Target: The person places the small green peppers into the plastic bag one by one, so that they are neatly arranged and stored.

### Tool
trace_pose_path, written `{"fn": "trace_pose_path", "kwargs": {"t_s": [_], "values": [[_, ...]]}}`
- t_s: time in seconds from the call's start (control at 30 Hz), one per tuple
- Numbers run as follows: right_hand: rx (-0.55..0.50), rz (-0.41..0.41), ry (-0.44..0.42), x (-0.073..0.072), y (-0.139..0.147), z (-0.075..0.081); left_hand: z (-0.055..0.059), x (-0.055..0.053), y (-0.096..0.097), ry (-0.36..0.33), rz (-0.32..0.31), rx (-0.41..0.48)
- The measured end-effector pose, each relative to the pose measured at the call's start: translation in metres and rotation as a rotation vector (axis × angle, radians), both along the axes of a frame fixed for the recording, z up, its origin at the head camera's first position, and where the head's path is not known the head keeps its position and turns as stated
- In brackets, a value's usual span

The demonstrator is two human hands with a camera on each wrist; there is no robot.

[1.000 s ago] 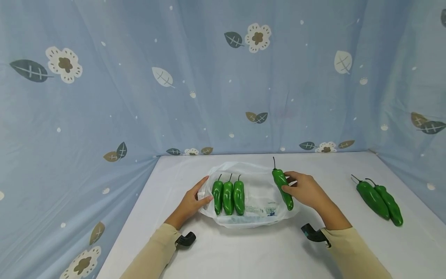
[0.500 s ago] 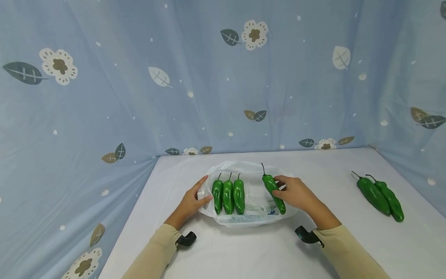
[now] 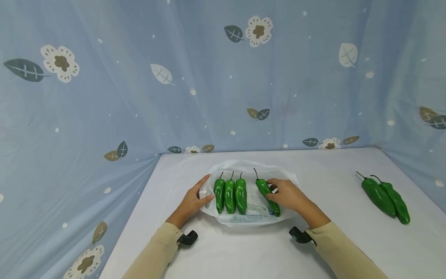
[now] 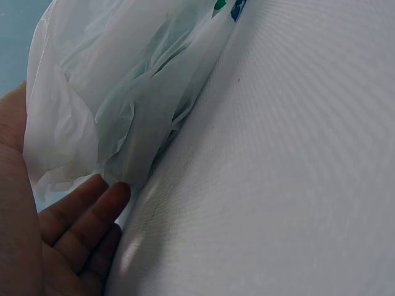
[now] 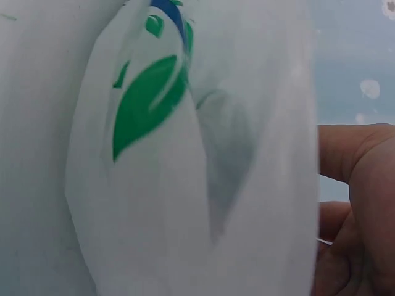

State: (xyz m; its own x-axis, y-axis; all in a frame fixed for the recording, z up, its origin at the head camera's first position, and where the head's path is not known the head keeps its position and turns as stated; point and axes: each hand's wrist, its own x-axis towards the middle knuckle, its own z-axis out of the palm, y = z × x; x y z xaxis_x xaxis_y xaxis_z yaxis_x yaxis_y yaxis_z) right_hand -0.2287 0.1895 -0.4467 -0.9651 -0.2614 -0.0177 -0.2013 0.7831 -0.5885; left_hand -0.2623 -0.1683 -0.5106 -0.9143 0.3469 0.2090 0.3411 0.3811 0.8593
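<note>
A white plastic bag [image 3: 240,223] lies spread with its mouth toward me. Three green chili peppers [image 3: 230,197] lie side by side in its left part, stems pointing away. My left hand [image 3: 188,203] holds the bag's left rim, thumb on the inner side and fingers outside. In the left wrist view those fingers [image 4: 86,222] sit against the bag's crumpled side [image 4: 74,111]. My right hand [image 3: 287,197] pinches a fourth, tilted pepper [image 3: 263,189] over the bag's right part. The right wrist view has the bag wall [image 5: 154,222] in front, hiding most of that pepper.
Two more green peppers [image 3: 379,197] lie together on the right of the white-covered table [image 3: 244,252]. A blue flowered curtain [image 3: 195,77] hangs behind and along the sides. Black wrist cameras [image 3: 188,238] stick out from both sleeves.
My right hand has carried its pepper leftward and slightly down, from the bag's right edge to inside its mouth. The left hand keeps its place on the rim.
</note>
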Motion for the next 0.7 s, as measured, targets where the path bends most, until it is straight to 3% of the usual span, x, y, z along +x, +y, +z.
{"fn": "trace_pose_path", "kwargs": {"t_s": [0.7], "values": [[0.026, -0.013, -0.048, -0.019, -0.018, -0.013, 0.002, 0.000, 0.001, -0.025, 0.009, -0.013]]}}
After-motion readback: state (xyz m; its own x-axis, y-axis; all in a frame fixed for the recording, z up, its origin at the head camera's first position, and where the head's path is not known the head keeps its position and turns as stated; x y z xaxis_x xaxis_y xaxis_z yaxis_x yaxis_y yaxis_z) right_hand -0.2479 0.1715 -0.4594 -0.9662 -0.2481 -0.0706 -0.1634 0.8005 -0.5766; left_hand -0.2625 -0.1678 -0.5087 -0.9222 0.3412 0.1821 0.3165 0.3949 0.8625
